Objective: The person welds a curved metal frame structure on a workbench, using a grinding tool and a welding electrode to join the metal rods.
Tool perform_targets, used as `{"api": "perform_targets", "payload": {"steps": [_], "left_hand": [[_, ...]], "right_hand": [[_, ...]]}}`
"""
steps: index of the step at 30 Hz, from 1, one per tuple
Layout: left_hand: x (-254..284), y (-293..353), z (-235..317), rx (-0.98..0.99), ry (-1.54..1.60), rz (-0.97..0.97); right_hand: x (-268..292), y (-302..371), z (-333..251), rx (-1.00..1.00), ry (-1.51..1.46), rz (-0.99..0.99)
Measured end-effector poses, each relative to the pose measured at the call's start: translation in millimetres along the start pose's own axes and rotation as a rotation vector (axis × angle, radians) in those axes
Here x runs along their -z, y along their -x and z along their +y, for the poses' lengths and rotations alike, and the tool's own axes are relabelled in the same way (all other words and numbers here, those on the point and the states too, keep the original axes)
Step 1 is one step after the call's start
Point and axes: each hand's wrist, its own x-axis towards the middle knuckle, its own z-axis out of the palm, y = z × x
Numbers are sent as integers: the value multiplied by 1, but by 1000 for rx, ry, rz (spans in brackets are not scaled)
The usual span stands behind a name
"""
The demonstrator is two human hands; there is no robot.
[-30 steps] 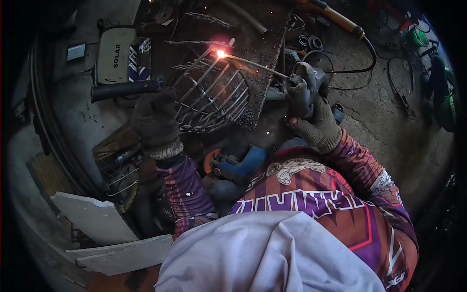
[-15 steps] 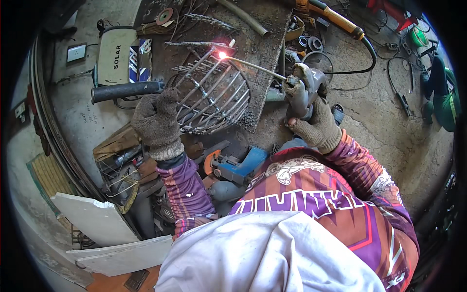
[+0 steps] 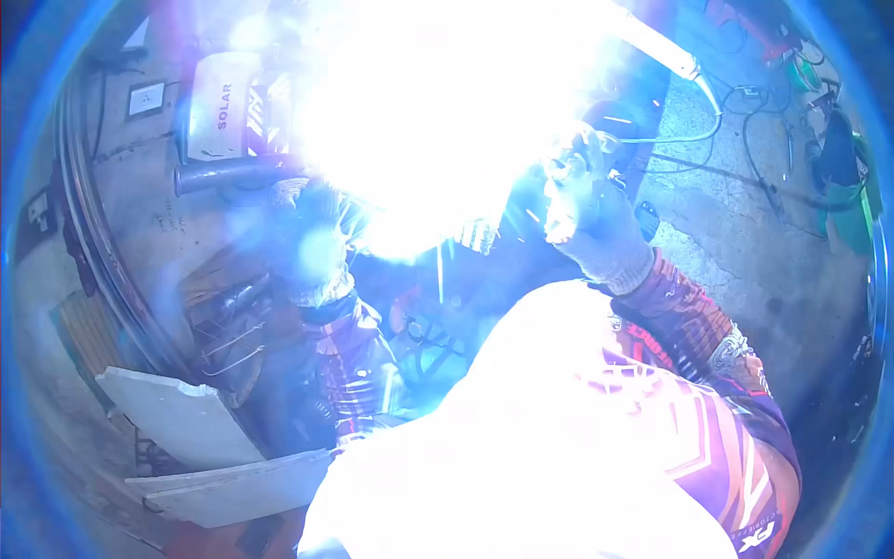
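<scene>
A blinding white welding arc (image 3: pixel 419 102) washes out the worktop in the middle. My right hand (image 3: pixel 605 233), in a knitted glove, is closed around a welding electrode holder (image 3: pixel 577 163) at the right of the glare. The thin electrode is lost in the light. Left of the arc, my gloved left hand (image 3: pixel 317 247) is dimmed by haze, its fingers closed at the side of a basket-like frame of metal bars. Only a few lit bars of that frame (image 3: pixel 480 235) show at the lower edge of the glare. A dark pipe (image 3: pixel 228 175) lies beside my left hand.
Sparks (image 3: pixel 440 272) fall below the arc. An angle grinder (image 3: pixel 656 45) with a cord lies at the upper right. A pale box-shaped case (image 3: pixel 223 102) stands at the upper left. White boards (image 3: pixel 182 419) lean at the lower left. Cables (image 3: pixel 764 177) cross the floor at right.
The small red glow at the electrode's tip has become a huge white-blue flare, with sparks. It now hides most of the frame and worktop. Both hands stay in nearly the same places.
</scene>
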Motion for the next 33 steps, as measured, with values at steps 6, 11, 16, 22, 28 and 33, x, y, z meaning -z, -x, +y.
{"api": "perform_targets", "payload": {"steps": [6,11,16,22,28,33], "left_hand": [[-11,-4,10,-271,146,14],[-10,-6,12,26,511,-4],[-10,-8,18,-198,137,45],[-10,-11,15,-99,23,54],[-9,-21,22,-65,-3,-8],[-11,-27,28,9,-99,-102]], "right_hand": [[-6,5,0,-319,-539,60],[-6,7,0,-361,-532,31],[-7,2,-3,-351,-565,45],[-8,2,-1,-349,-520,35],[-8,8,0,-342,-489,40],[-2,12,6,-306,-384,15]]}}
